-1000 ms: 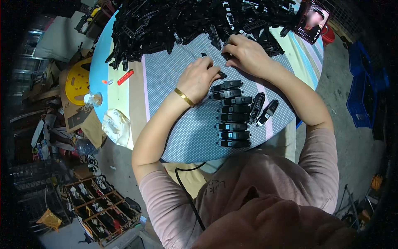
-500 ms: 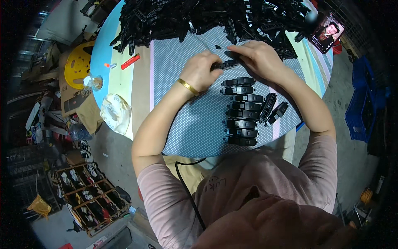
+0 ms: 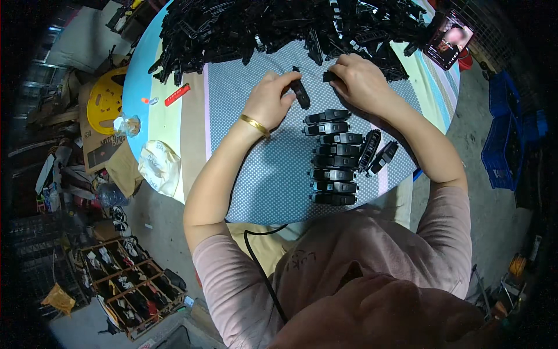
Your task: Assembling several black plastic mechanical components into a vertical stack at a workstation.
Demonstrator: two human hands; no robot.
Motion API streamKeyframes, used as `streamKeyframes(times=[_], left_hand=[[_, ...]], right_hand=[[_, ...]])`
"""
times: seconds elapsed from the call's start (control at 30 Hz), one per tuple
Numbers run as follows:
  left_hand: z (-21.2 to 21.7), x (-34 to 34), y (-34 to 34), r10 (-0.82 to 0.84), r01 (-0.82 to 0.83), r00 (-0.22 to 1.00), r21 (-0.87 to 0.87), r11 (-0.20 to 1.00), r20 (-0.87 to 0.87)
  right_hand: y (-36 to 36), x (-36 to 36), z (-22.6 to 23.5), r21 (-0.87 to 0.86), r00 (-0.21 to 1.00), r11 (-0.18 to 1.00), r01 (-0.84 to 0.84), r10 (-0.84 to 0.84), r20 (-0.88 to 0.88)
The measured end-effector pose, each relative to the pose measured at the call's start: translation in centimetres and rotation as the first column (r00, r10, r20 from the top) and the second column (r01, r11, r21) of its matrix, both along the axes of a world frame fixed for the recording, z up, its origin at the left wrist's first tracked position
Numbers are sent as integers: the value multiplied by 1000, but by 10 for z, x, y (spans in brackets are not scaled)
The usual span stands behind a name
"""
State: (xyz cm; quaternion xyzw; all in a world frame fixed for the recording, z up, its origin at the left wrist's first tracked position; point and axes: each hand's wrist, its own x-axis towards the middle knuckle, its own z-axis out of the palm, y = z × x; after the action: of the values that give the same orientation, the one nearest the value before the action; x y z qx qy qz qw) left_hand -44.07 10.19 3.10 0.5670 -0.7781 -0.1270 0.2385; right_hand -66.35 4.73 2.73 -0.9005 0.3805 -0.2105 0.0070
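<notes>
My left hand (image 3: pixel 270 99), with a gold bangle on its wrist, pinches a long black plastic part (image 3: pixel 301 95) between thumb and fingers; the part points down and slightly right. To its right, my right hand (image 3: pixel 361 84) closes its fingertips on a small black piece (image 3: pixel 329 76), whose exact kind is partly hidden. Below my hands, several black plastic parts (image 3: pixel 335 149) lie side by side in a column on the dotted cloth. Two more, one upright-angled black part (image 3: pixel 369 150) and one slanted black part (image 3: pixel 383 157), rest just right of that column.
A big heap of black parts (image 3: pixel 232 32) covers the table's far side. A lit phone (image 3: pixel 449 39) stands at the far right. Toward the left lie a red strip-like tool (image 3: pixel 177 94) and a whitish bag (image 3: pixel 159 167). Blue crates (image 3: pixel 504 136) stand on the floor at right.
The part in my left hand has turned from lying sideways to pointing down. My right hand has drawn its fingers in around a small black piece. The loose bit between the hands no longer shows there.
</notes>
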Motion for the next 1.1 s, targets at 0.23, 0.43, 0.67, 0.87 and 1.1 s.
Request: streamKeyframes(times=[0.23,0.43,0.67,0.87,1.1], left_hand=[[-6,-10,-5,-66,71,997,-166,984,32],[-4,-5,-6,-11,12,993,13,1000,-121],[-5,-11,-6,-70,79,982,48,996,-173],[10,-12,-5,-221,237,968,143,961,-122],[15,-33,-48,167,-165,986,72,984,-23]], right_hand=[[6,3,7,65,957,979,-193,173,234],[0,-4,12,146,987,979,-141,127,98],[-5,4,-1,144,907,914,-380,338,251],[-10,-7,14,362,911,836,-411,359,205],[-38,-46,22,48,985,986,-163,159,71]])
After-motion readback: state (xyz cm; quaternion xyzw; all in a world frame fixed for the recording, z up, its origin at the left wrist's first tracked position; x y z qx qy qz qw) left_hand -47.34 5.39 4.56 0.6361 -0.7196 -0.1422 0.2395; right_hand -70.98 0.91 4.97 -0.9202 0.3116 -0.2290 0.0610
